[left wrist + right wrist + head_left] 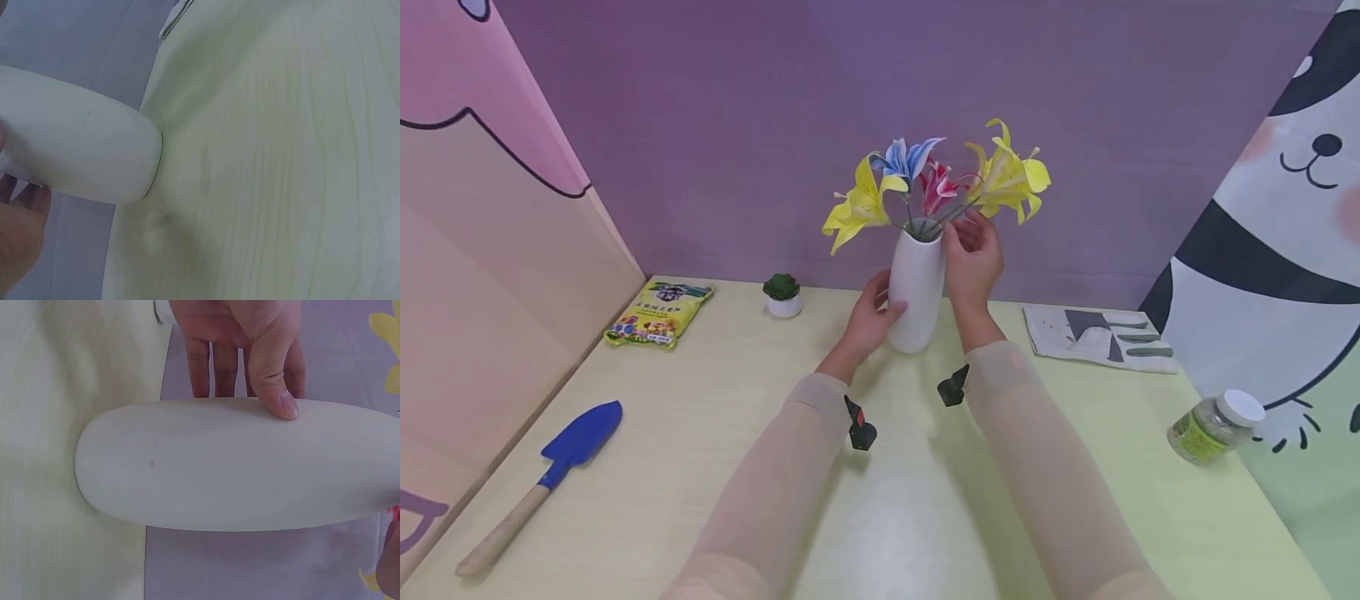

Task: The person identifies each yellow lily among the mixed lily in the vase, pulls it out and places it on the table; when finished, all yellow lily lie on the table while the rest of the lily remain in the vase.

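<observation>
A white vase (pixel 917 292) stands upright near the table's back edge. My left hand (pixel 872 318) holds its lower side, thumb in front and fingers behind; the right wrist view shows the thumb (pixel 284 403) against the vase. In the vase are a yellow lily (pixel 861 204) on the left, a blue flower (pixel 906 158), a pink flower (pixel 938 187) and another yellow lily (pixel 1009 177) leaning right. Beside the rim, my right hand (pixel 976 262) has curled fingers at the right yellow lily's stem; the exact pinch is partly hidden.
Left of the vase are a small potted succulent (pixel 782 296), a yellow packet (pixel 658 313) and a blue trowel (pixel 542 483) with a wooden handle. Folded gloves (pixel 1097 337) and a white-lidded jar (pixel 1213 427) lie to the right. A purple wall (pixel 737 150) rises behind the table.
</observation>
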Tool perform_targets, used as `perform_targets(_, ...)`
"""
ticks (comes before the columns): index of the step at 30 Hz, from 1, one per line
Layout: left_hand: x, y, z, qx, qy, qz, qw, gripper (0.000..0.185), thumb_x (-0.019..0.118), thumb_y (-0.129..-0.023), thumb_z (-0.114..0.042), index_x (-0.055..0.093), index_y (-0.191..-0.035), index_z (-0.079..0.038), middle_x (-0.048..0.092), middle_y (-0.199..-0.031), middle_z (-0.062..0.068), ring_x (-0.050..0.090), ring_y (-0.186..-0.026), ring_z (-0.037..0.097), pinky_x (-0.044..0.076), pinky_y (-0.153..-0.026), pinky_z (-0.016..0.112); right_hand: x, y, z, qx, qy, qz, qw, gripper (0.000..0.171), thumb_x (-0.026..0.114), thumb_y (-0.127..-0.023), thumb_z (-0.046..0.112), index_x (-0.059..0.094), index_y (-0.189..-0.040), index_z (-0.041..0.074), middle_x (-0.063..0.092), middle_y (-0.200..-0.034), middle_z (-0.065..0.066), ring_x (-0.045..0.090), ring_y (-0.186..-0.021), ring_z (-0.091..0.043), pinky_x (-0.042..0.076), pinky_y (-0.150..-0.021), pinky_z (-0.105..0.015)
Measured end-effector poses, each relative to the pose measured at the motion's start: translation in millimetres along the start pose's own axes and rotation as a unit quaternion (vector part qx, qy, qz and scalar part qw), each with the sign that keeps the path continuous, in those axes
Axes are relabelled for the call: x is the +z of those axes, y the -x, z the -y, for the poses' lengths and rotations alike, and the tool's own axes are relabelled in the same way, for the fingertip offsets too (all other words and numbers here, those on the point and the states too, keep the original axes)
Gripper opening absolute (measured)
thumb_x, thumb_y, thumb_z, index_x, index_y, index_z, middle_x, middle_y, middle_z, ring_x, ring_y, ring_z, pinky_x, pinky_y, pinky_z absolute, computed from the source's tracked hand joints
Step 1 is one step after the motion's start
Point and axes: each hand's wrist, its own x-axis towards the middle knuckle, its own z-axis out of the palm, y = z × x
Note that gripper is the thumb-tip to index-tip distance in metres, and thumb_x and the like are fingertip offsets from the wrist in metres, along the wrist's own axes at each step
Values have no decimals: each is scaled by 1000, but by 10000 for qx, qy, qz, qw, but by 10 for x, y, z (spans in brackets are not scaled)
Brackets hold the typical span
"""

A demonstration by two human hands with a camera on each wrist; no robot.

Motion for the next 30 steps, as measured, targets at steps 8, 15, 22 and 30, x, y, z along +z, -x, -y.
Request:
perform_targets(8,0,16,-10,-32,-25,0,10000,63,61,-96,-9,29,-151,-11,34,-153,9,35,-137,27,35,-110,39,62,-15,48,102,80,-25,9999,30,72,-89,8,62,-116,-1,68,-100,-12,65,-91,-21,54,-85,-25)
perform_targets(15,4,27,-32,28,4,-43,10000,62,61,-96,-6,31,-150,-8,34,-153,11,36,-137,29,34,-110,40,71,-20,65,215,59,0,9998,30,68,-91,7,62,-119,-1,67,-100,-13,63,-92,-23,53,-85,-25)
perform_targets(22,-1,22,-36,-51,-30,-51,10000,63,61,-96,-8,30,-150,-10,34,-153,10,35,-137,28,33,-111,40,69,-37,117,169,-31,-59,9998,33,65,-94,8,62,-126,0,65,-98,-13,62,-89,-22,54,-83,-25)
perform_targets(30,-1,14,-13,-110,-21,-16,9999,64,61,-97,-9,29,-151,-12,31,-155,8,32,-139,27,33,-112,41,40,-75,159,237,-288,28,9993,35,65,-95,12,62,-130,8,61,-97,-8,62,-87,-19,55,-83,-25)
